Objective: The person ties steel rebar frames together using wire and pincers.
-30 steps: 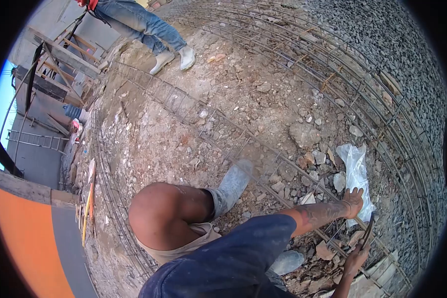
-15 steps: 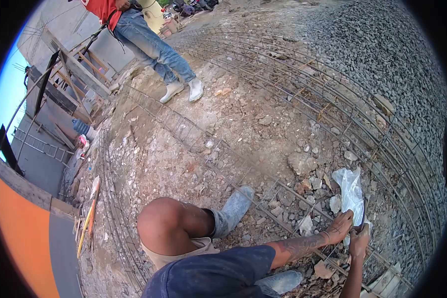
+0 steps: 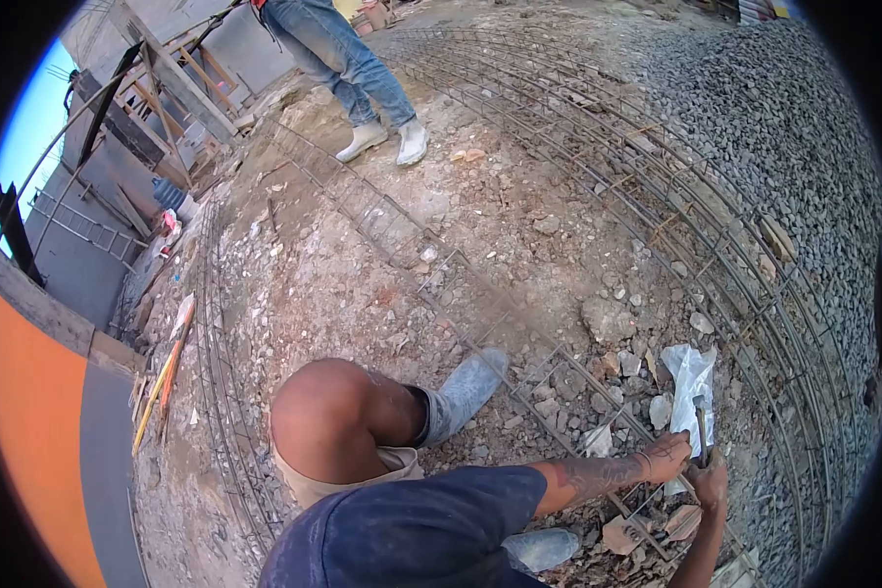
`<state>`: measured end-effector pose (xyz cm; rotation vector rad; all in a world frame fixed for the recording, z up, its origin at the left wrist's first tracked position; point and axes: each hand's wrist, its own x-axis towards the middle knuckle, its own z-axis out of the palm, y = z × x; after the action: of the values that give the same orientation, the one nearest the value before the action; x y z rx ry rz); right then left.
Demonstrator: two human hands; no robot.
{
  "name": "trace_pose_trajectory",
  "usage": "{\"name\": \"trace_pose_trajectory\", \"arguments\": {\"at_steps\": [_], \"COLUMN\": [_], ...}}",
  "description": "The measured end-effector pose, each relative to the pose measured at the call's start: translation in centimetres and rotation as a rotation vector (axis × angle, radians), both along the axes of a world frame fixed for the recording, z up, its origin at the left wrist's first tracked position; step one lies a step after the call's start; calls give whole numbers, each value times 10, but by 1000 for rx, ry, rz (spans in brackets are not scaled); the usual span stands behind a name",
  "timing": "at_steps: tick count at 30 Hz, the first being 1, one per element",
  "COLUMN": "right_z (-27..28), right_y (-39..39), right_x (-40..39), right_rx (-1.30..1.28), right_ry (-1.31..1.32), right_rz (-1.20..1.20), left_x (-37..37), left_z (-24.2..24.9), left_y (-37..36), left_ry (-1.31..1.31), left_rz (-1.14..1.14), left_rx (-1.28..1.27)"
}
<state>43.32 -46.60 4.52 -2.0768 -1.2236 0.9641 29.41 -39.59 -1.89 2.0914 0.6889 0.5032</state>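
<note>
My left hand, at the lower right, has its fingers closed near the end of a steel bar cage; what they pinch is hidden. Right beside it, my right hand is closed around a slim metal hand tool whose narrow end points up and away from me. Just beyond both hands lies a crumpled clear plastic bag, partly behind the tool. The cage is a long, narrow ladder of thin bars running from the hands toward the upper left.
Long steel bar cages curve along the right beside a gravel pile. Another narrow cage lies on the left. A person in jeans stands ahead. Broken stones lie near my hands. A ladder leans at far left.
The slim tool now shows upright in front of the plastic bag, where it was mostly hidden before. My hands have moved slightly down and the view has shifted a little.
</note>
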Motion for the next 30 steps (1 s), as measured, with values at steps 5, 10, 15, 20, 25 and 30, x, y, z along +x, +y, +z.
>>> {"name": "trace_pose_trajectory", "arguments": {"at_steps": [5,10,15,20,25,30], "right_z": [11,23,12,6,-19,-21], "right_y": [-3,-17,-34,-46,-52,-56], "right_x": [-10,-41,-72,-97,-90,-67], "right_rx": [55,143,-47,9,141,87], "right_ry": [-114,-250,-482,-330,-155,5], "right_rz": [33,-58,-239,-397,-577,-686], "left_x": [-8,-20,-55,-61,-43,-36], "left_z": [-6,-5,26,32,41,49], "left_y": [-7,-8,-10,10,20,28], "left_ry": [-204,-350,-283,-47,102,246], "left_rz": [10,-15,-1,-98,-208,-230], "left_rx": [181,205,320,251,152,-29]}}
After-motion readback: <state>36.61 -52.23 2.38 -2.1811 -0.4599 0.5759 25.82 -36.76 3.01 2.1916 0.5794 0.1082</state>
